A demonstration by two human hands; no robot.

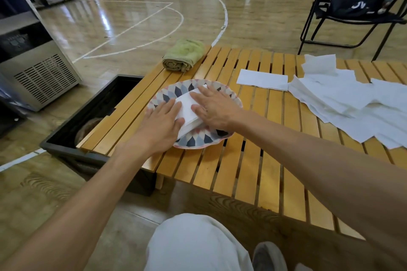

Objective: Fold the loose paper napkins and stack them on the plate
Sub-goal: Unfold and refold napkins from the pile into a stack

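A patterned plate (198, 141) with blue, grey and pink diamonds sits near the left end of the slatted wooden table (253, 171). On it lies a stack of folded white napkins (187, 108). My left hand (163, 125) lies flat on the stack's left side, fingers spread. My right hand (211, 108) presses flat on its right side. One folded napkin (263, 79) lies on the table right of the plate. A heap of loose unfolded napkins (352, 103) covers the table's right part.
A rolled green towel (184, 56) rests at the table's far left corner. A black open bin (92, 121) stands against the table's left end. A black folding chair (352, 13) with a bag stands behind the table. A metal appliance (37, 72) is on the left.
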